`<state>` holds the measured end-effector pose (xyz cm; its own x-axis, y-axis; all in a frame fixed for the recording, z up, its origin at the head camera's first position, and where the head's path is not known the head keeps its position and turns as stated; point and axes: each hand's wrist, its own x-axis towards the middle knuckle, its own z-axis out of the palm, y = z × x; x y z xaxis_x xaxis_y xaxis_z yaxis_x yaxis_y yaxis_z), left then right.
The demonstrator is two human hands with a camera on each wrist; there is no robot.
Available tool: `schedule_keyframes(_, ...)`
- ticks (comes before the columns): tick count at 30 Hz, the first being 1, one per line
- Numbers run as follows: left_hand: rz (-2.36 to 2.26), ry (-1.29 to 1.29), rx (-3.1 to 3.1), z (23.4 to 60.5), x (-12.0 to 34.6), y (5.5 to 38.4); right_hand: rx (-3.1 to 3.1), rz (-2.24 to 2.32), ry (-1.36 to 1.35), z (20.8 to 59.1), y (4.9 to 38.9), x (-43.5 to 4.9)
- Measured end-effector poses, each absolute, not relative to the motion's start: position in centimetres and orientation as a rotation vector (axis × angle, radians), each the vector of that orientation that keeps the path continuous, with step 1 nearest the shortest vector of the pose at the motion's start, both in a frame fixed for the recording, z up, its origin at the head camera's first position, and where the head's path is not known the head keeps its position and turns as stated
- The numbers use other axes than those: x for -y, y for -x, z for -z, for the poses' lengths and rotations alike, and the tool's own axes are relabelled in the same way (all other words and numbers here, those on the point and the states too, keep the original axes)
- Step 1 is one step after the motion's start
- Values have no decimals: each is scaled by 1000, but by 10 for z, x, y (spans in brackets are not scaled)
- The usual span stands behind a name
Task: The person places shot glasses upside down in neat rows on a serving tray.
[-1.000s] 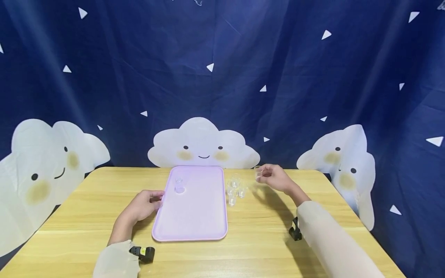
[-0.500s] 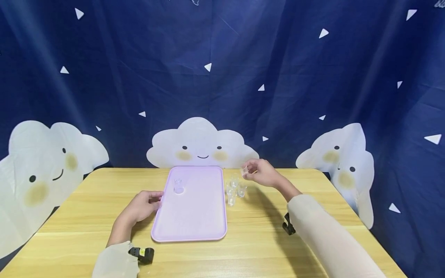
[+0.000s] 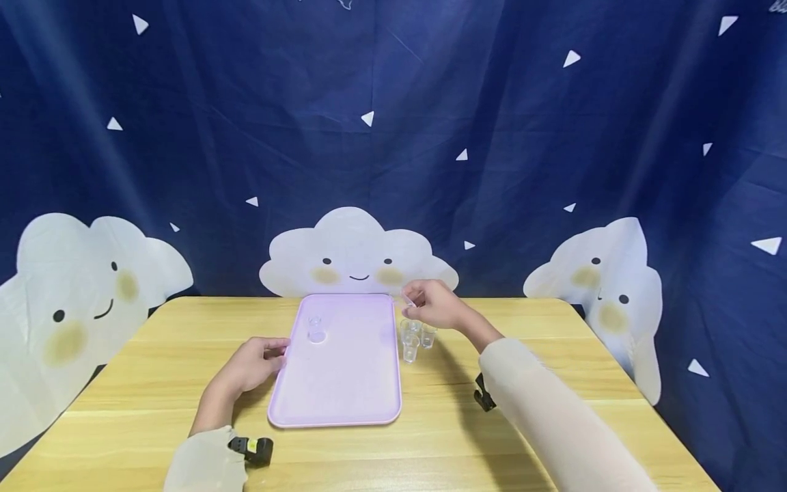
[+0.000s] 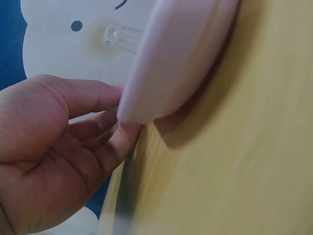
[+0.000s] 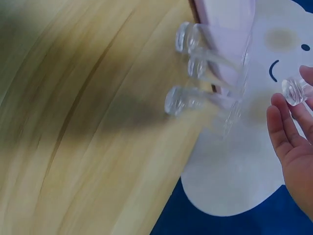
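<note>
My left hand (image 3: 251, 363) is at the left edge of a pale purple tray (image 3: 344, 386). In the left wrist view its thumb and fingers (image 4: 105, 95) pinch the tray's rim. One small clear shot glass (image 3: 316, 331) stands on the tray near its far left corner. My right hand (image 3: 438, 305) pinches another clear shot glass (image 5: 293, 92) and holds it above the table, by the tray's far right corner. Just below that hand, several clear shot glasses (image 3: 410, 350) stand close together on the table, right of the tray.
The wooden table (image 3: 467, 437) carries the tray and glasses. A dark blue curtain (image 3: 381, 89) with white clouds hangs behind the far edge. Black wrist cameras (image 3: 252, 449) are strapped to both sleeves.
My right hand has moved left with its shot glass, from right of the grouped glasses to above them, near the tray. My left hand has stayed at the tray's rim.
</note>
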<state>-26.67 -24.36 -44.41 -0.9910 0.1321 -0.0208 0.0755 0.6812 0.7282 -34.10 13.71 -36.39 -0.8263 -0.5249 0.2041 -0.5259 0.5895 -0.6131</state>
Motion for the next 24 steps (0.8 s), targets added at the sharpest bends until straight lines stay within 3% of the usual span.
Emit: schedule_keyframes(24, -1215, -177, -2808, 446, 246, 267, 2789, -965, -1068, 375, 343, -65)
